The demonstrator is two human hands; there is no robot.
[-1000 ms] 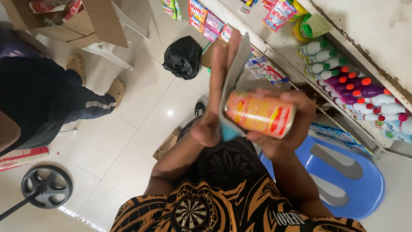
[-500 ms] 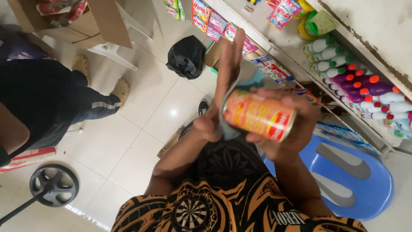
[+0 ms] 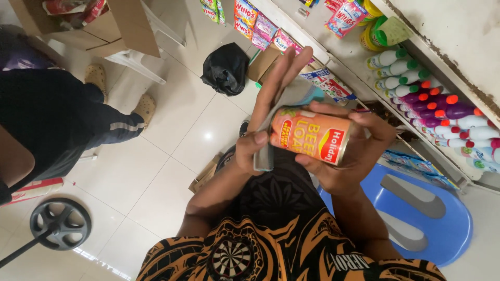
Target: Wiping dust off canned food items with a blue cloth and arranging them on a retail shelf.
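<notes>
Blue plastic stool (image 3: pixel 442 229), black bag (image 3: pixel 225 67), cardboard box (image 3: pixel 112 26), shelf bottles (image 3: pixel 437 104).

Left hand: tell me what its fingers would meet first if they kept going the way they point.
The left hand points toward the shelf of packets. The way looks free until there, though depth is unclear.

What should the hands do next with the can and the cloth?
Probably slide the cloth along the can: the right hand grips the can on its side, and the left hand presses the cloth against one end only.
</notes>
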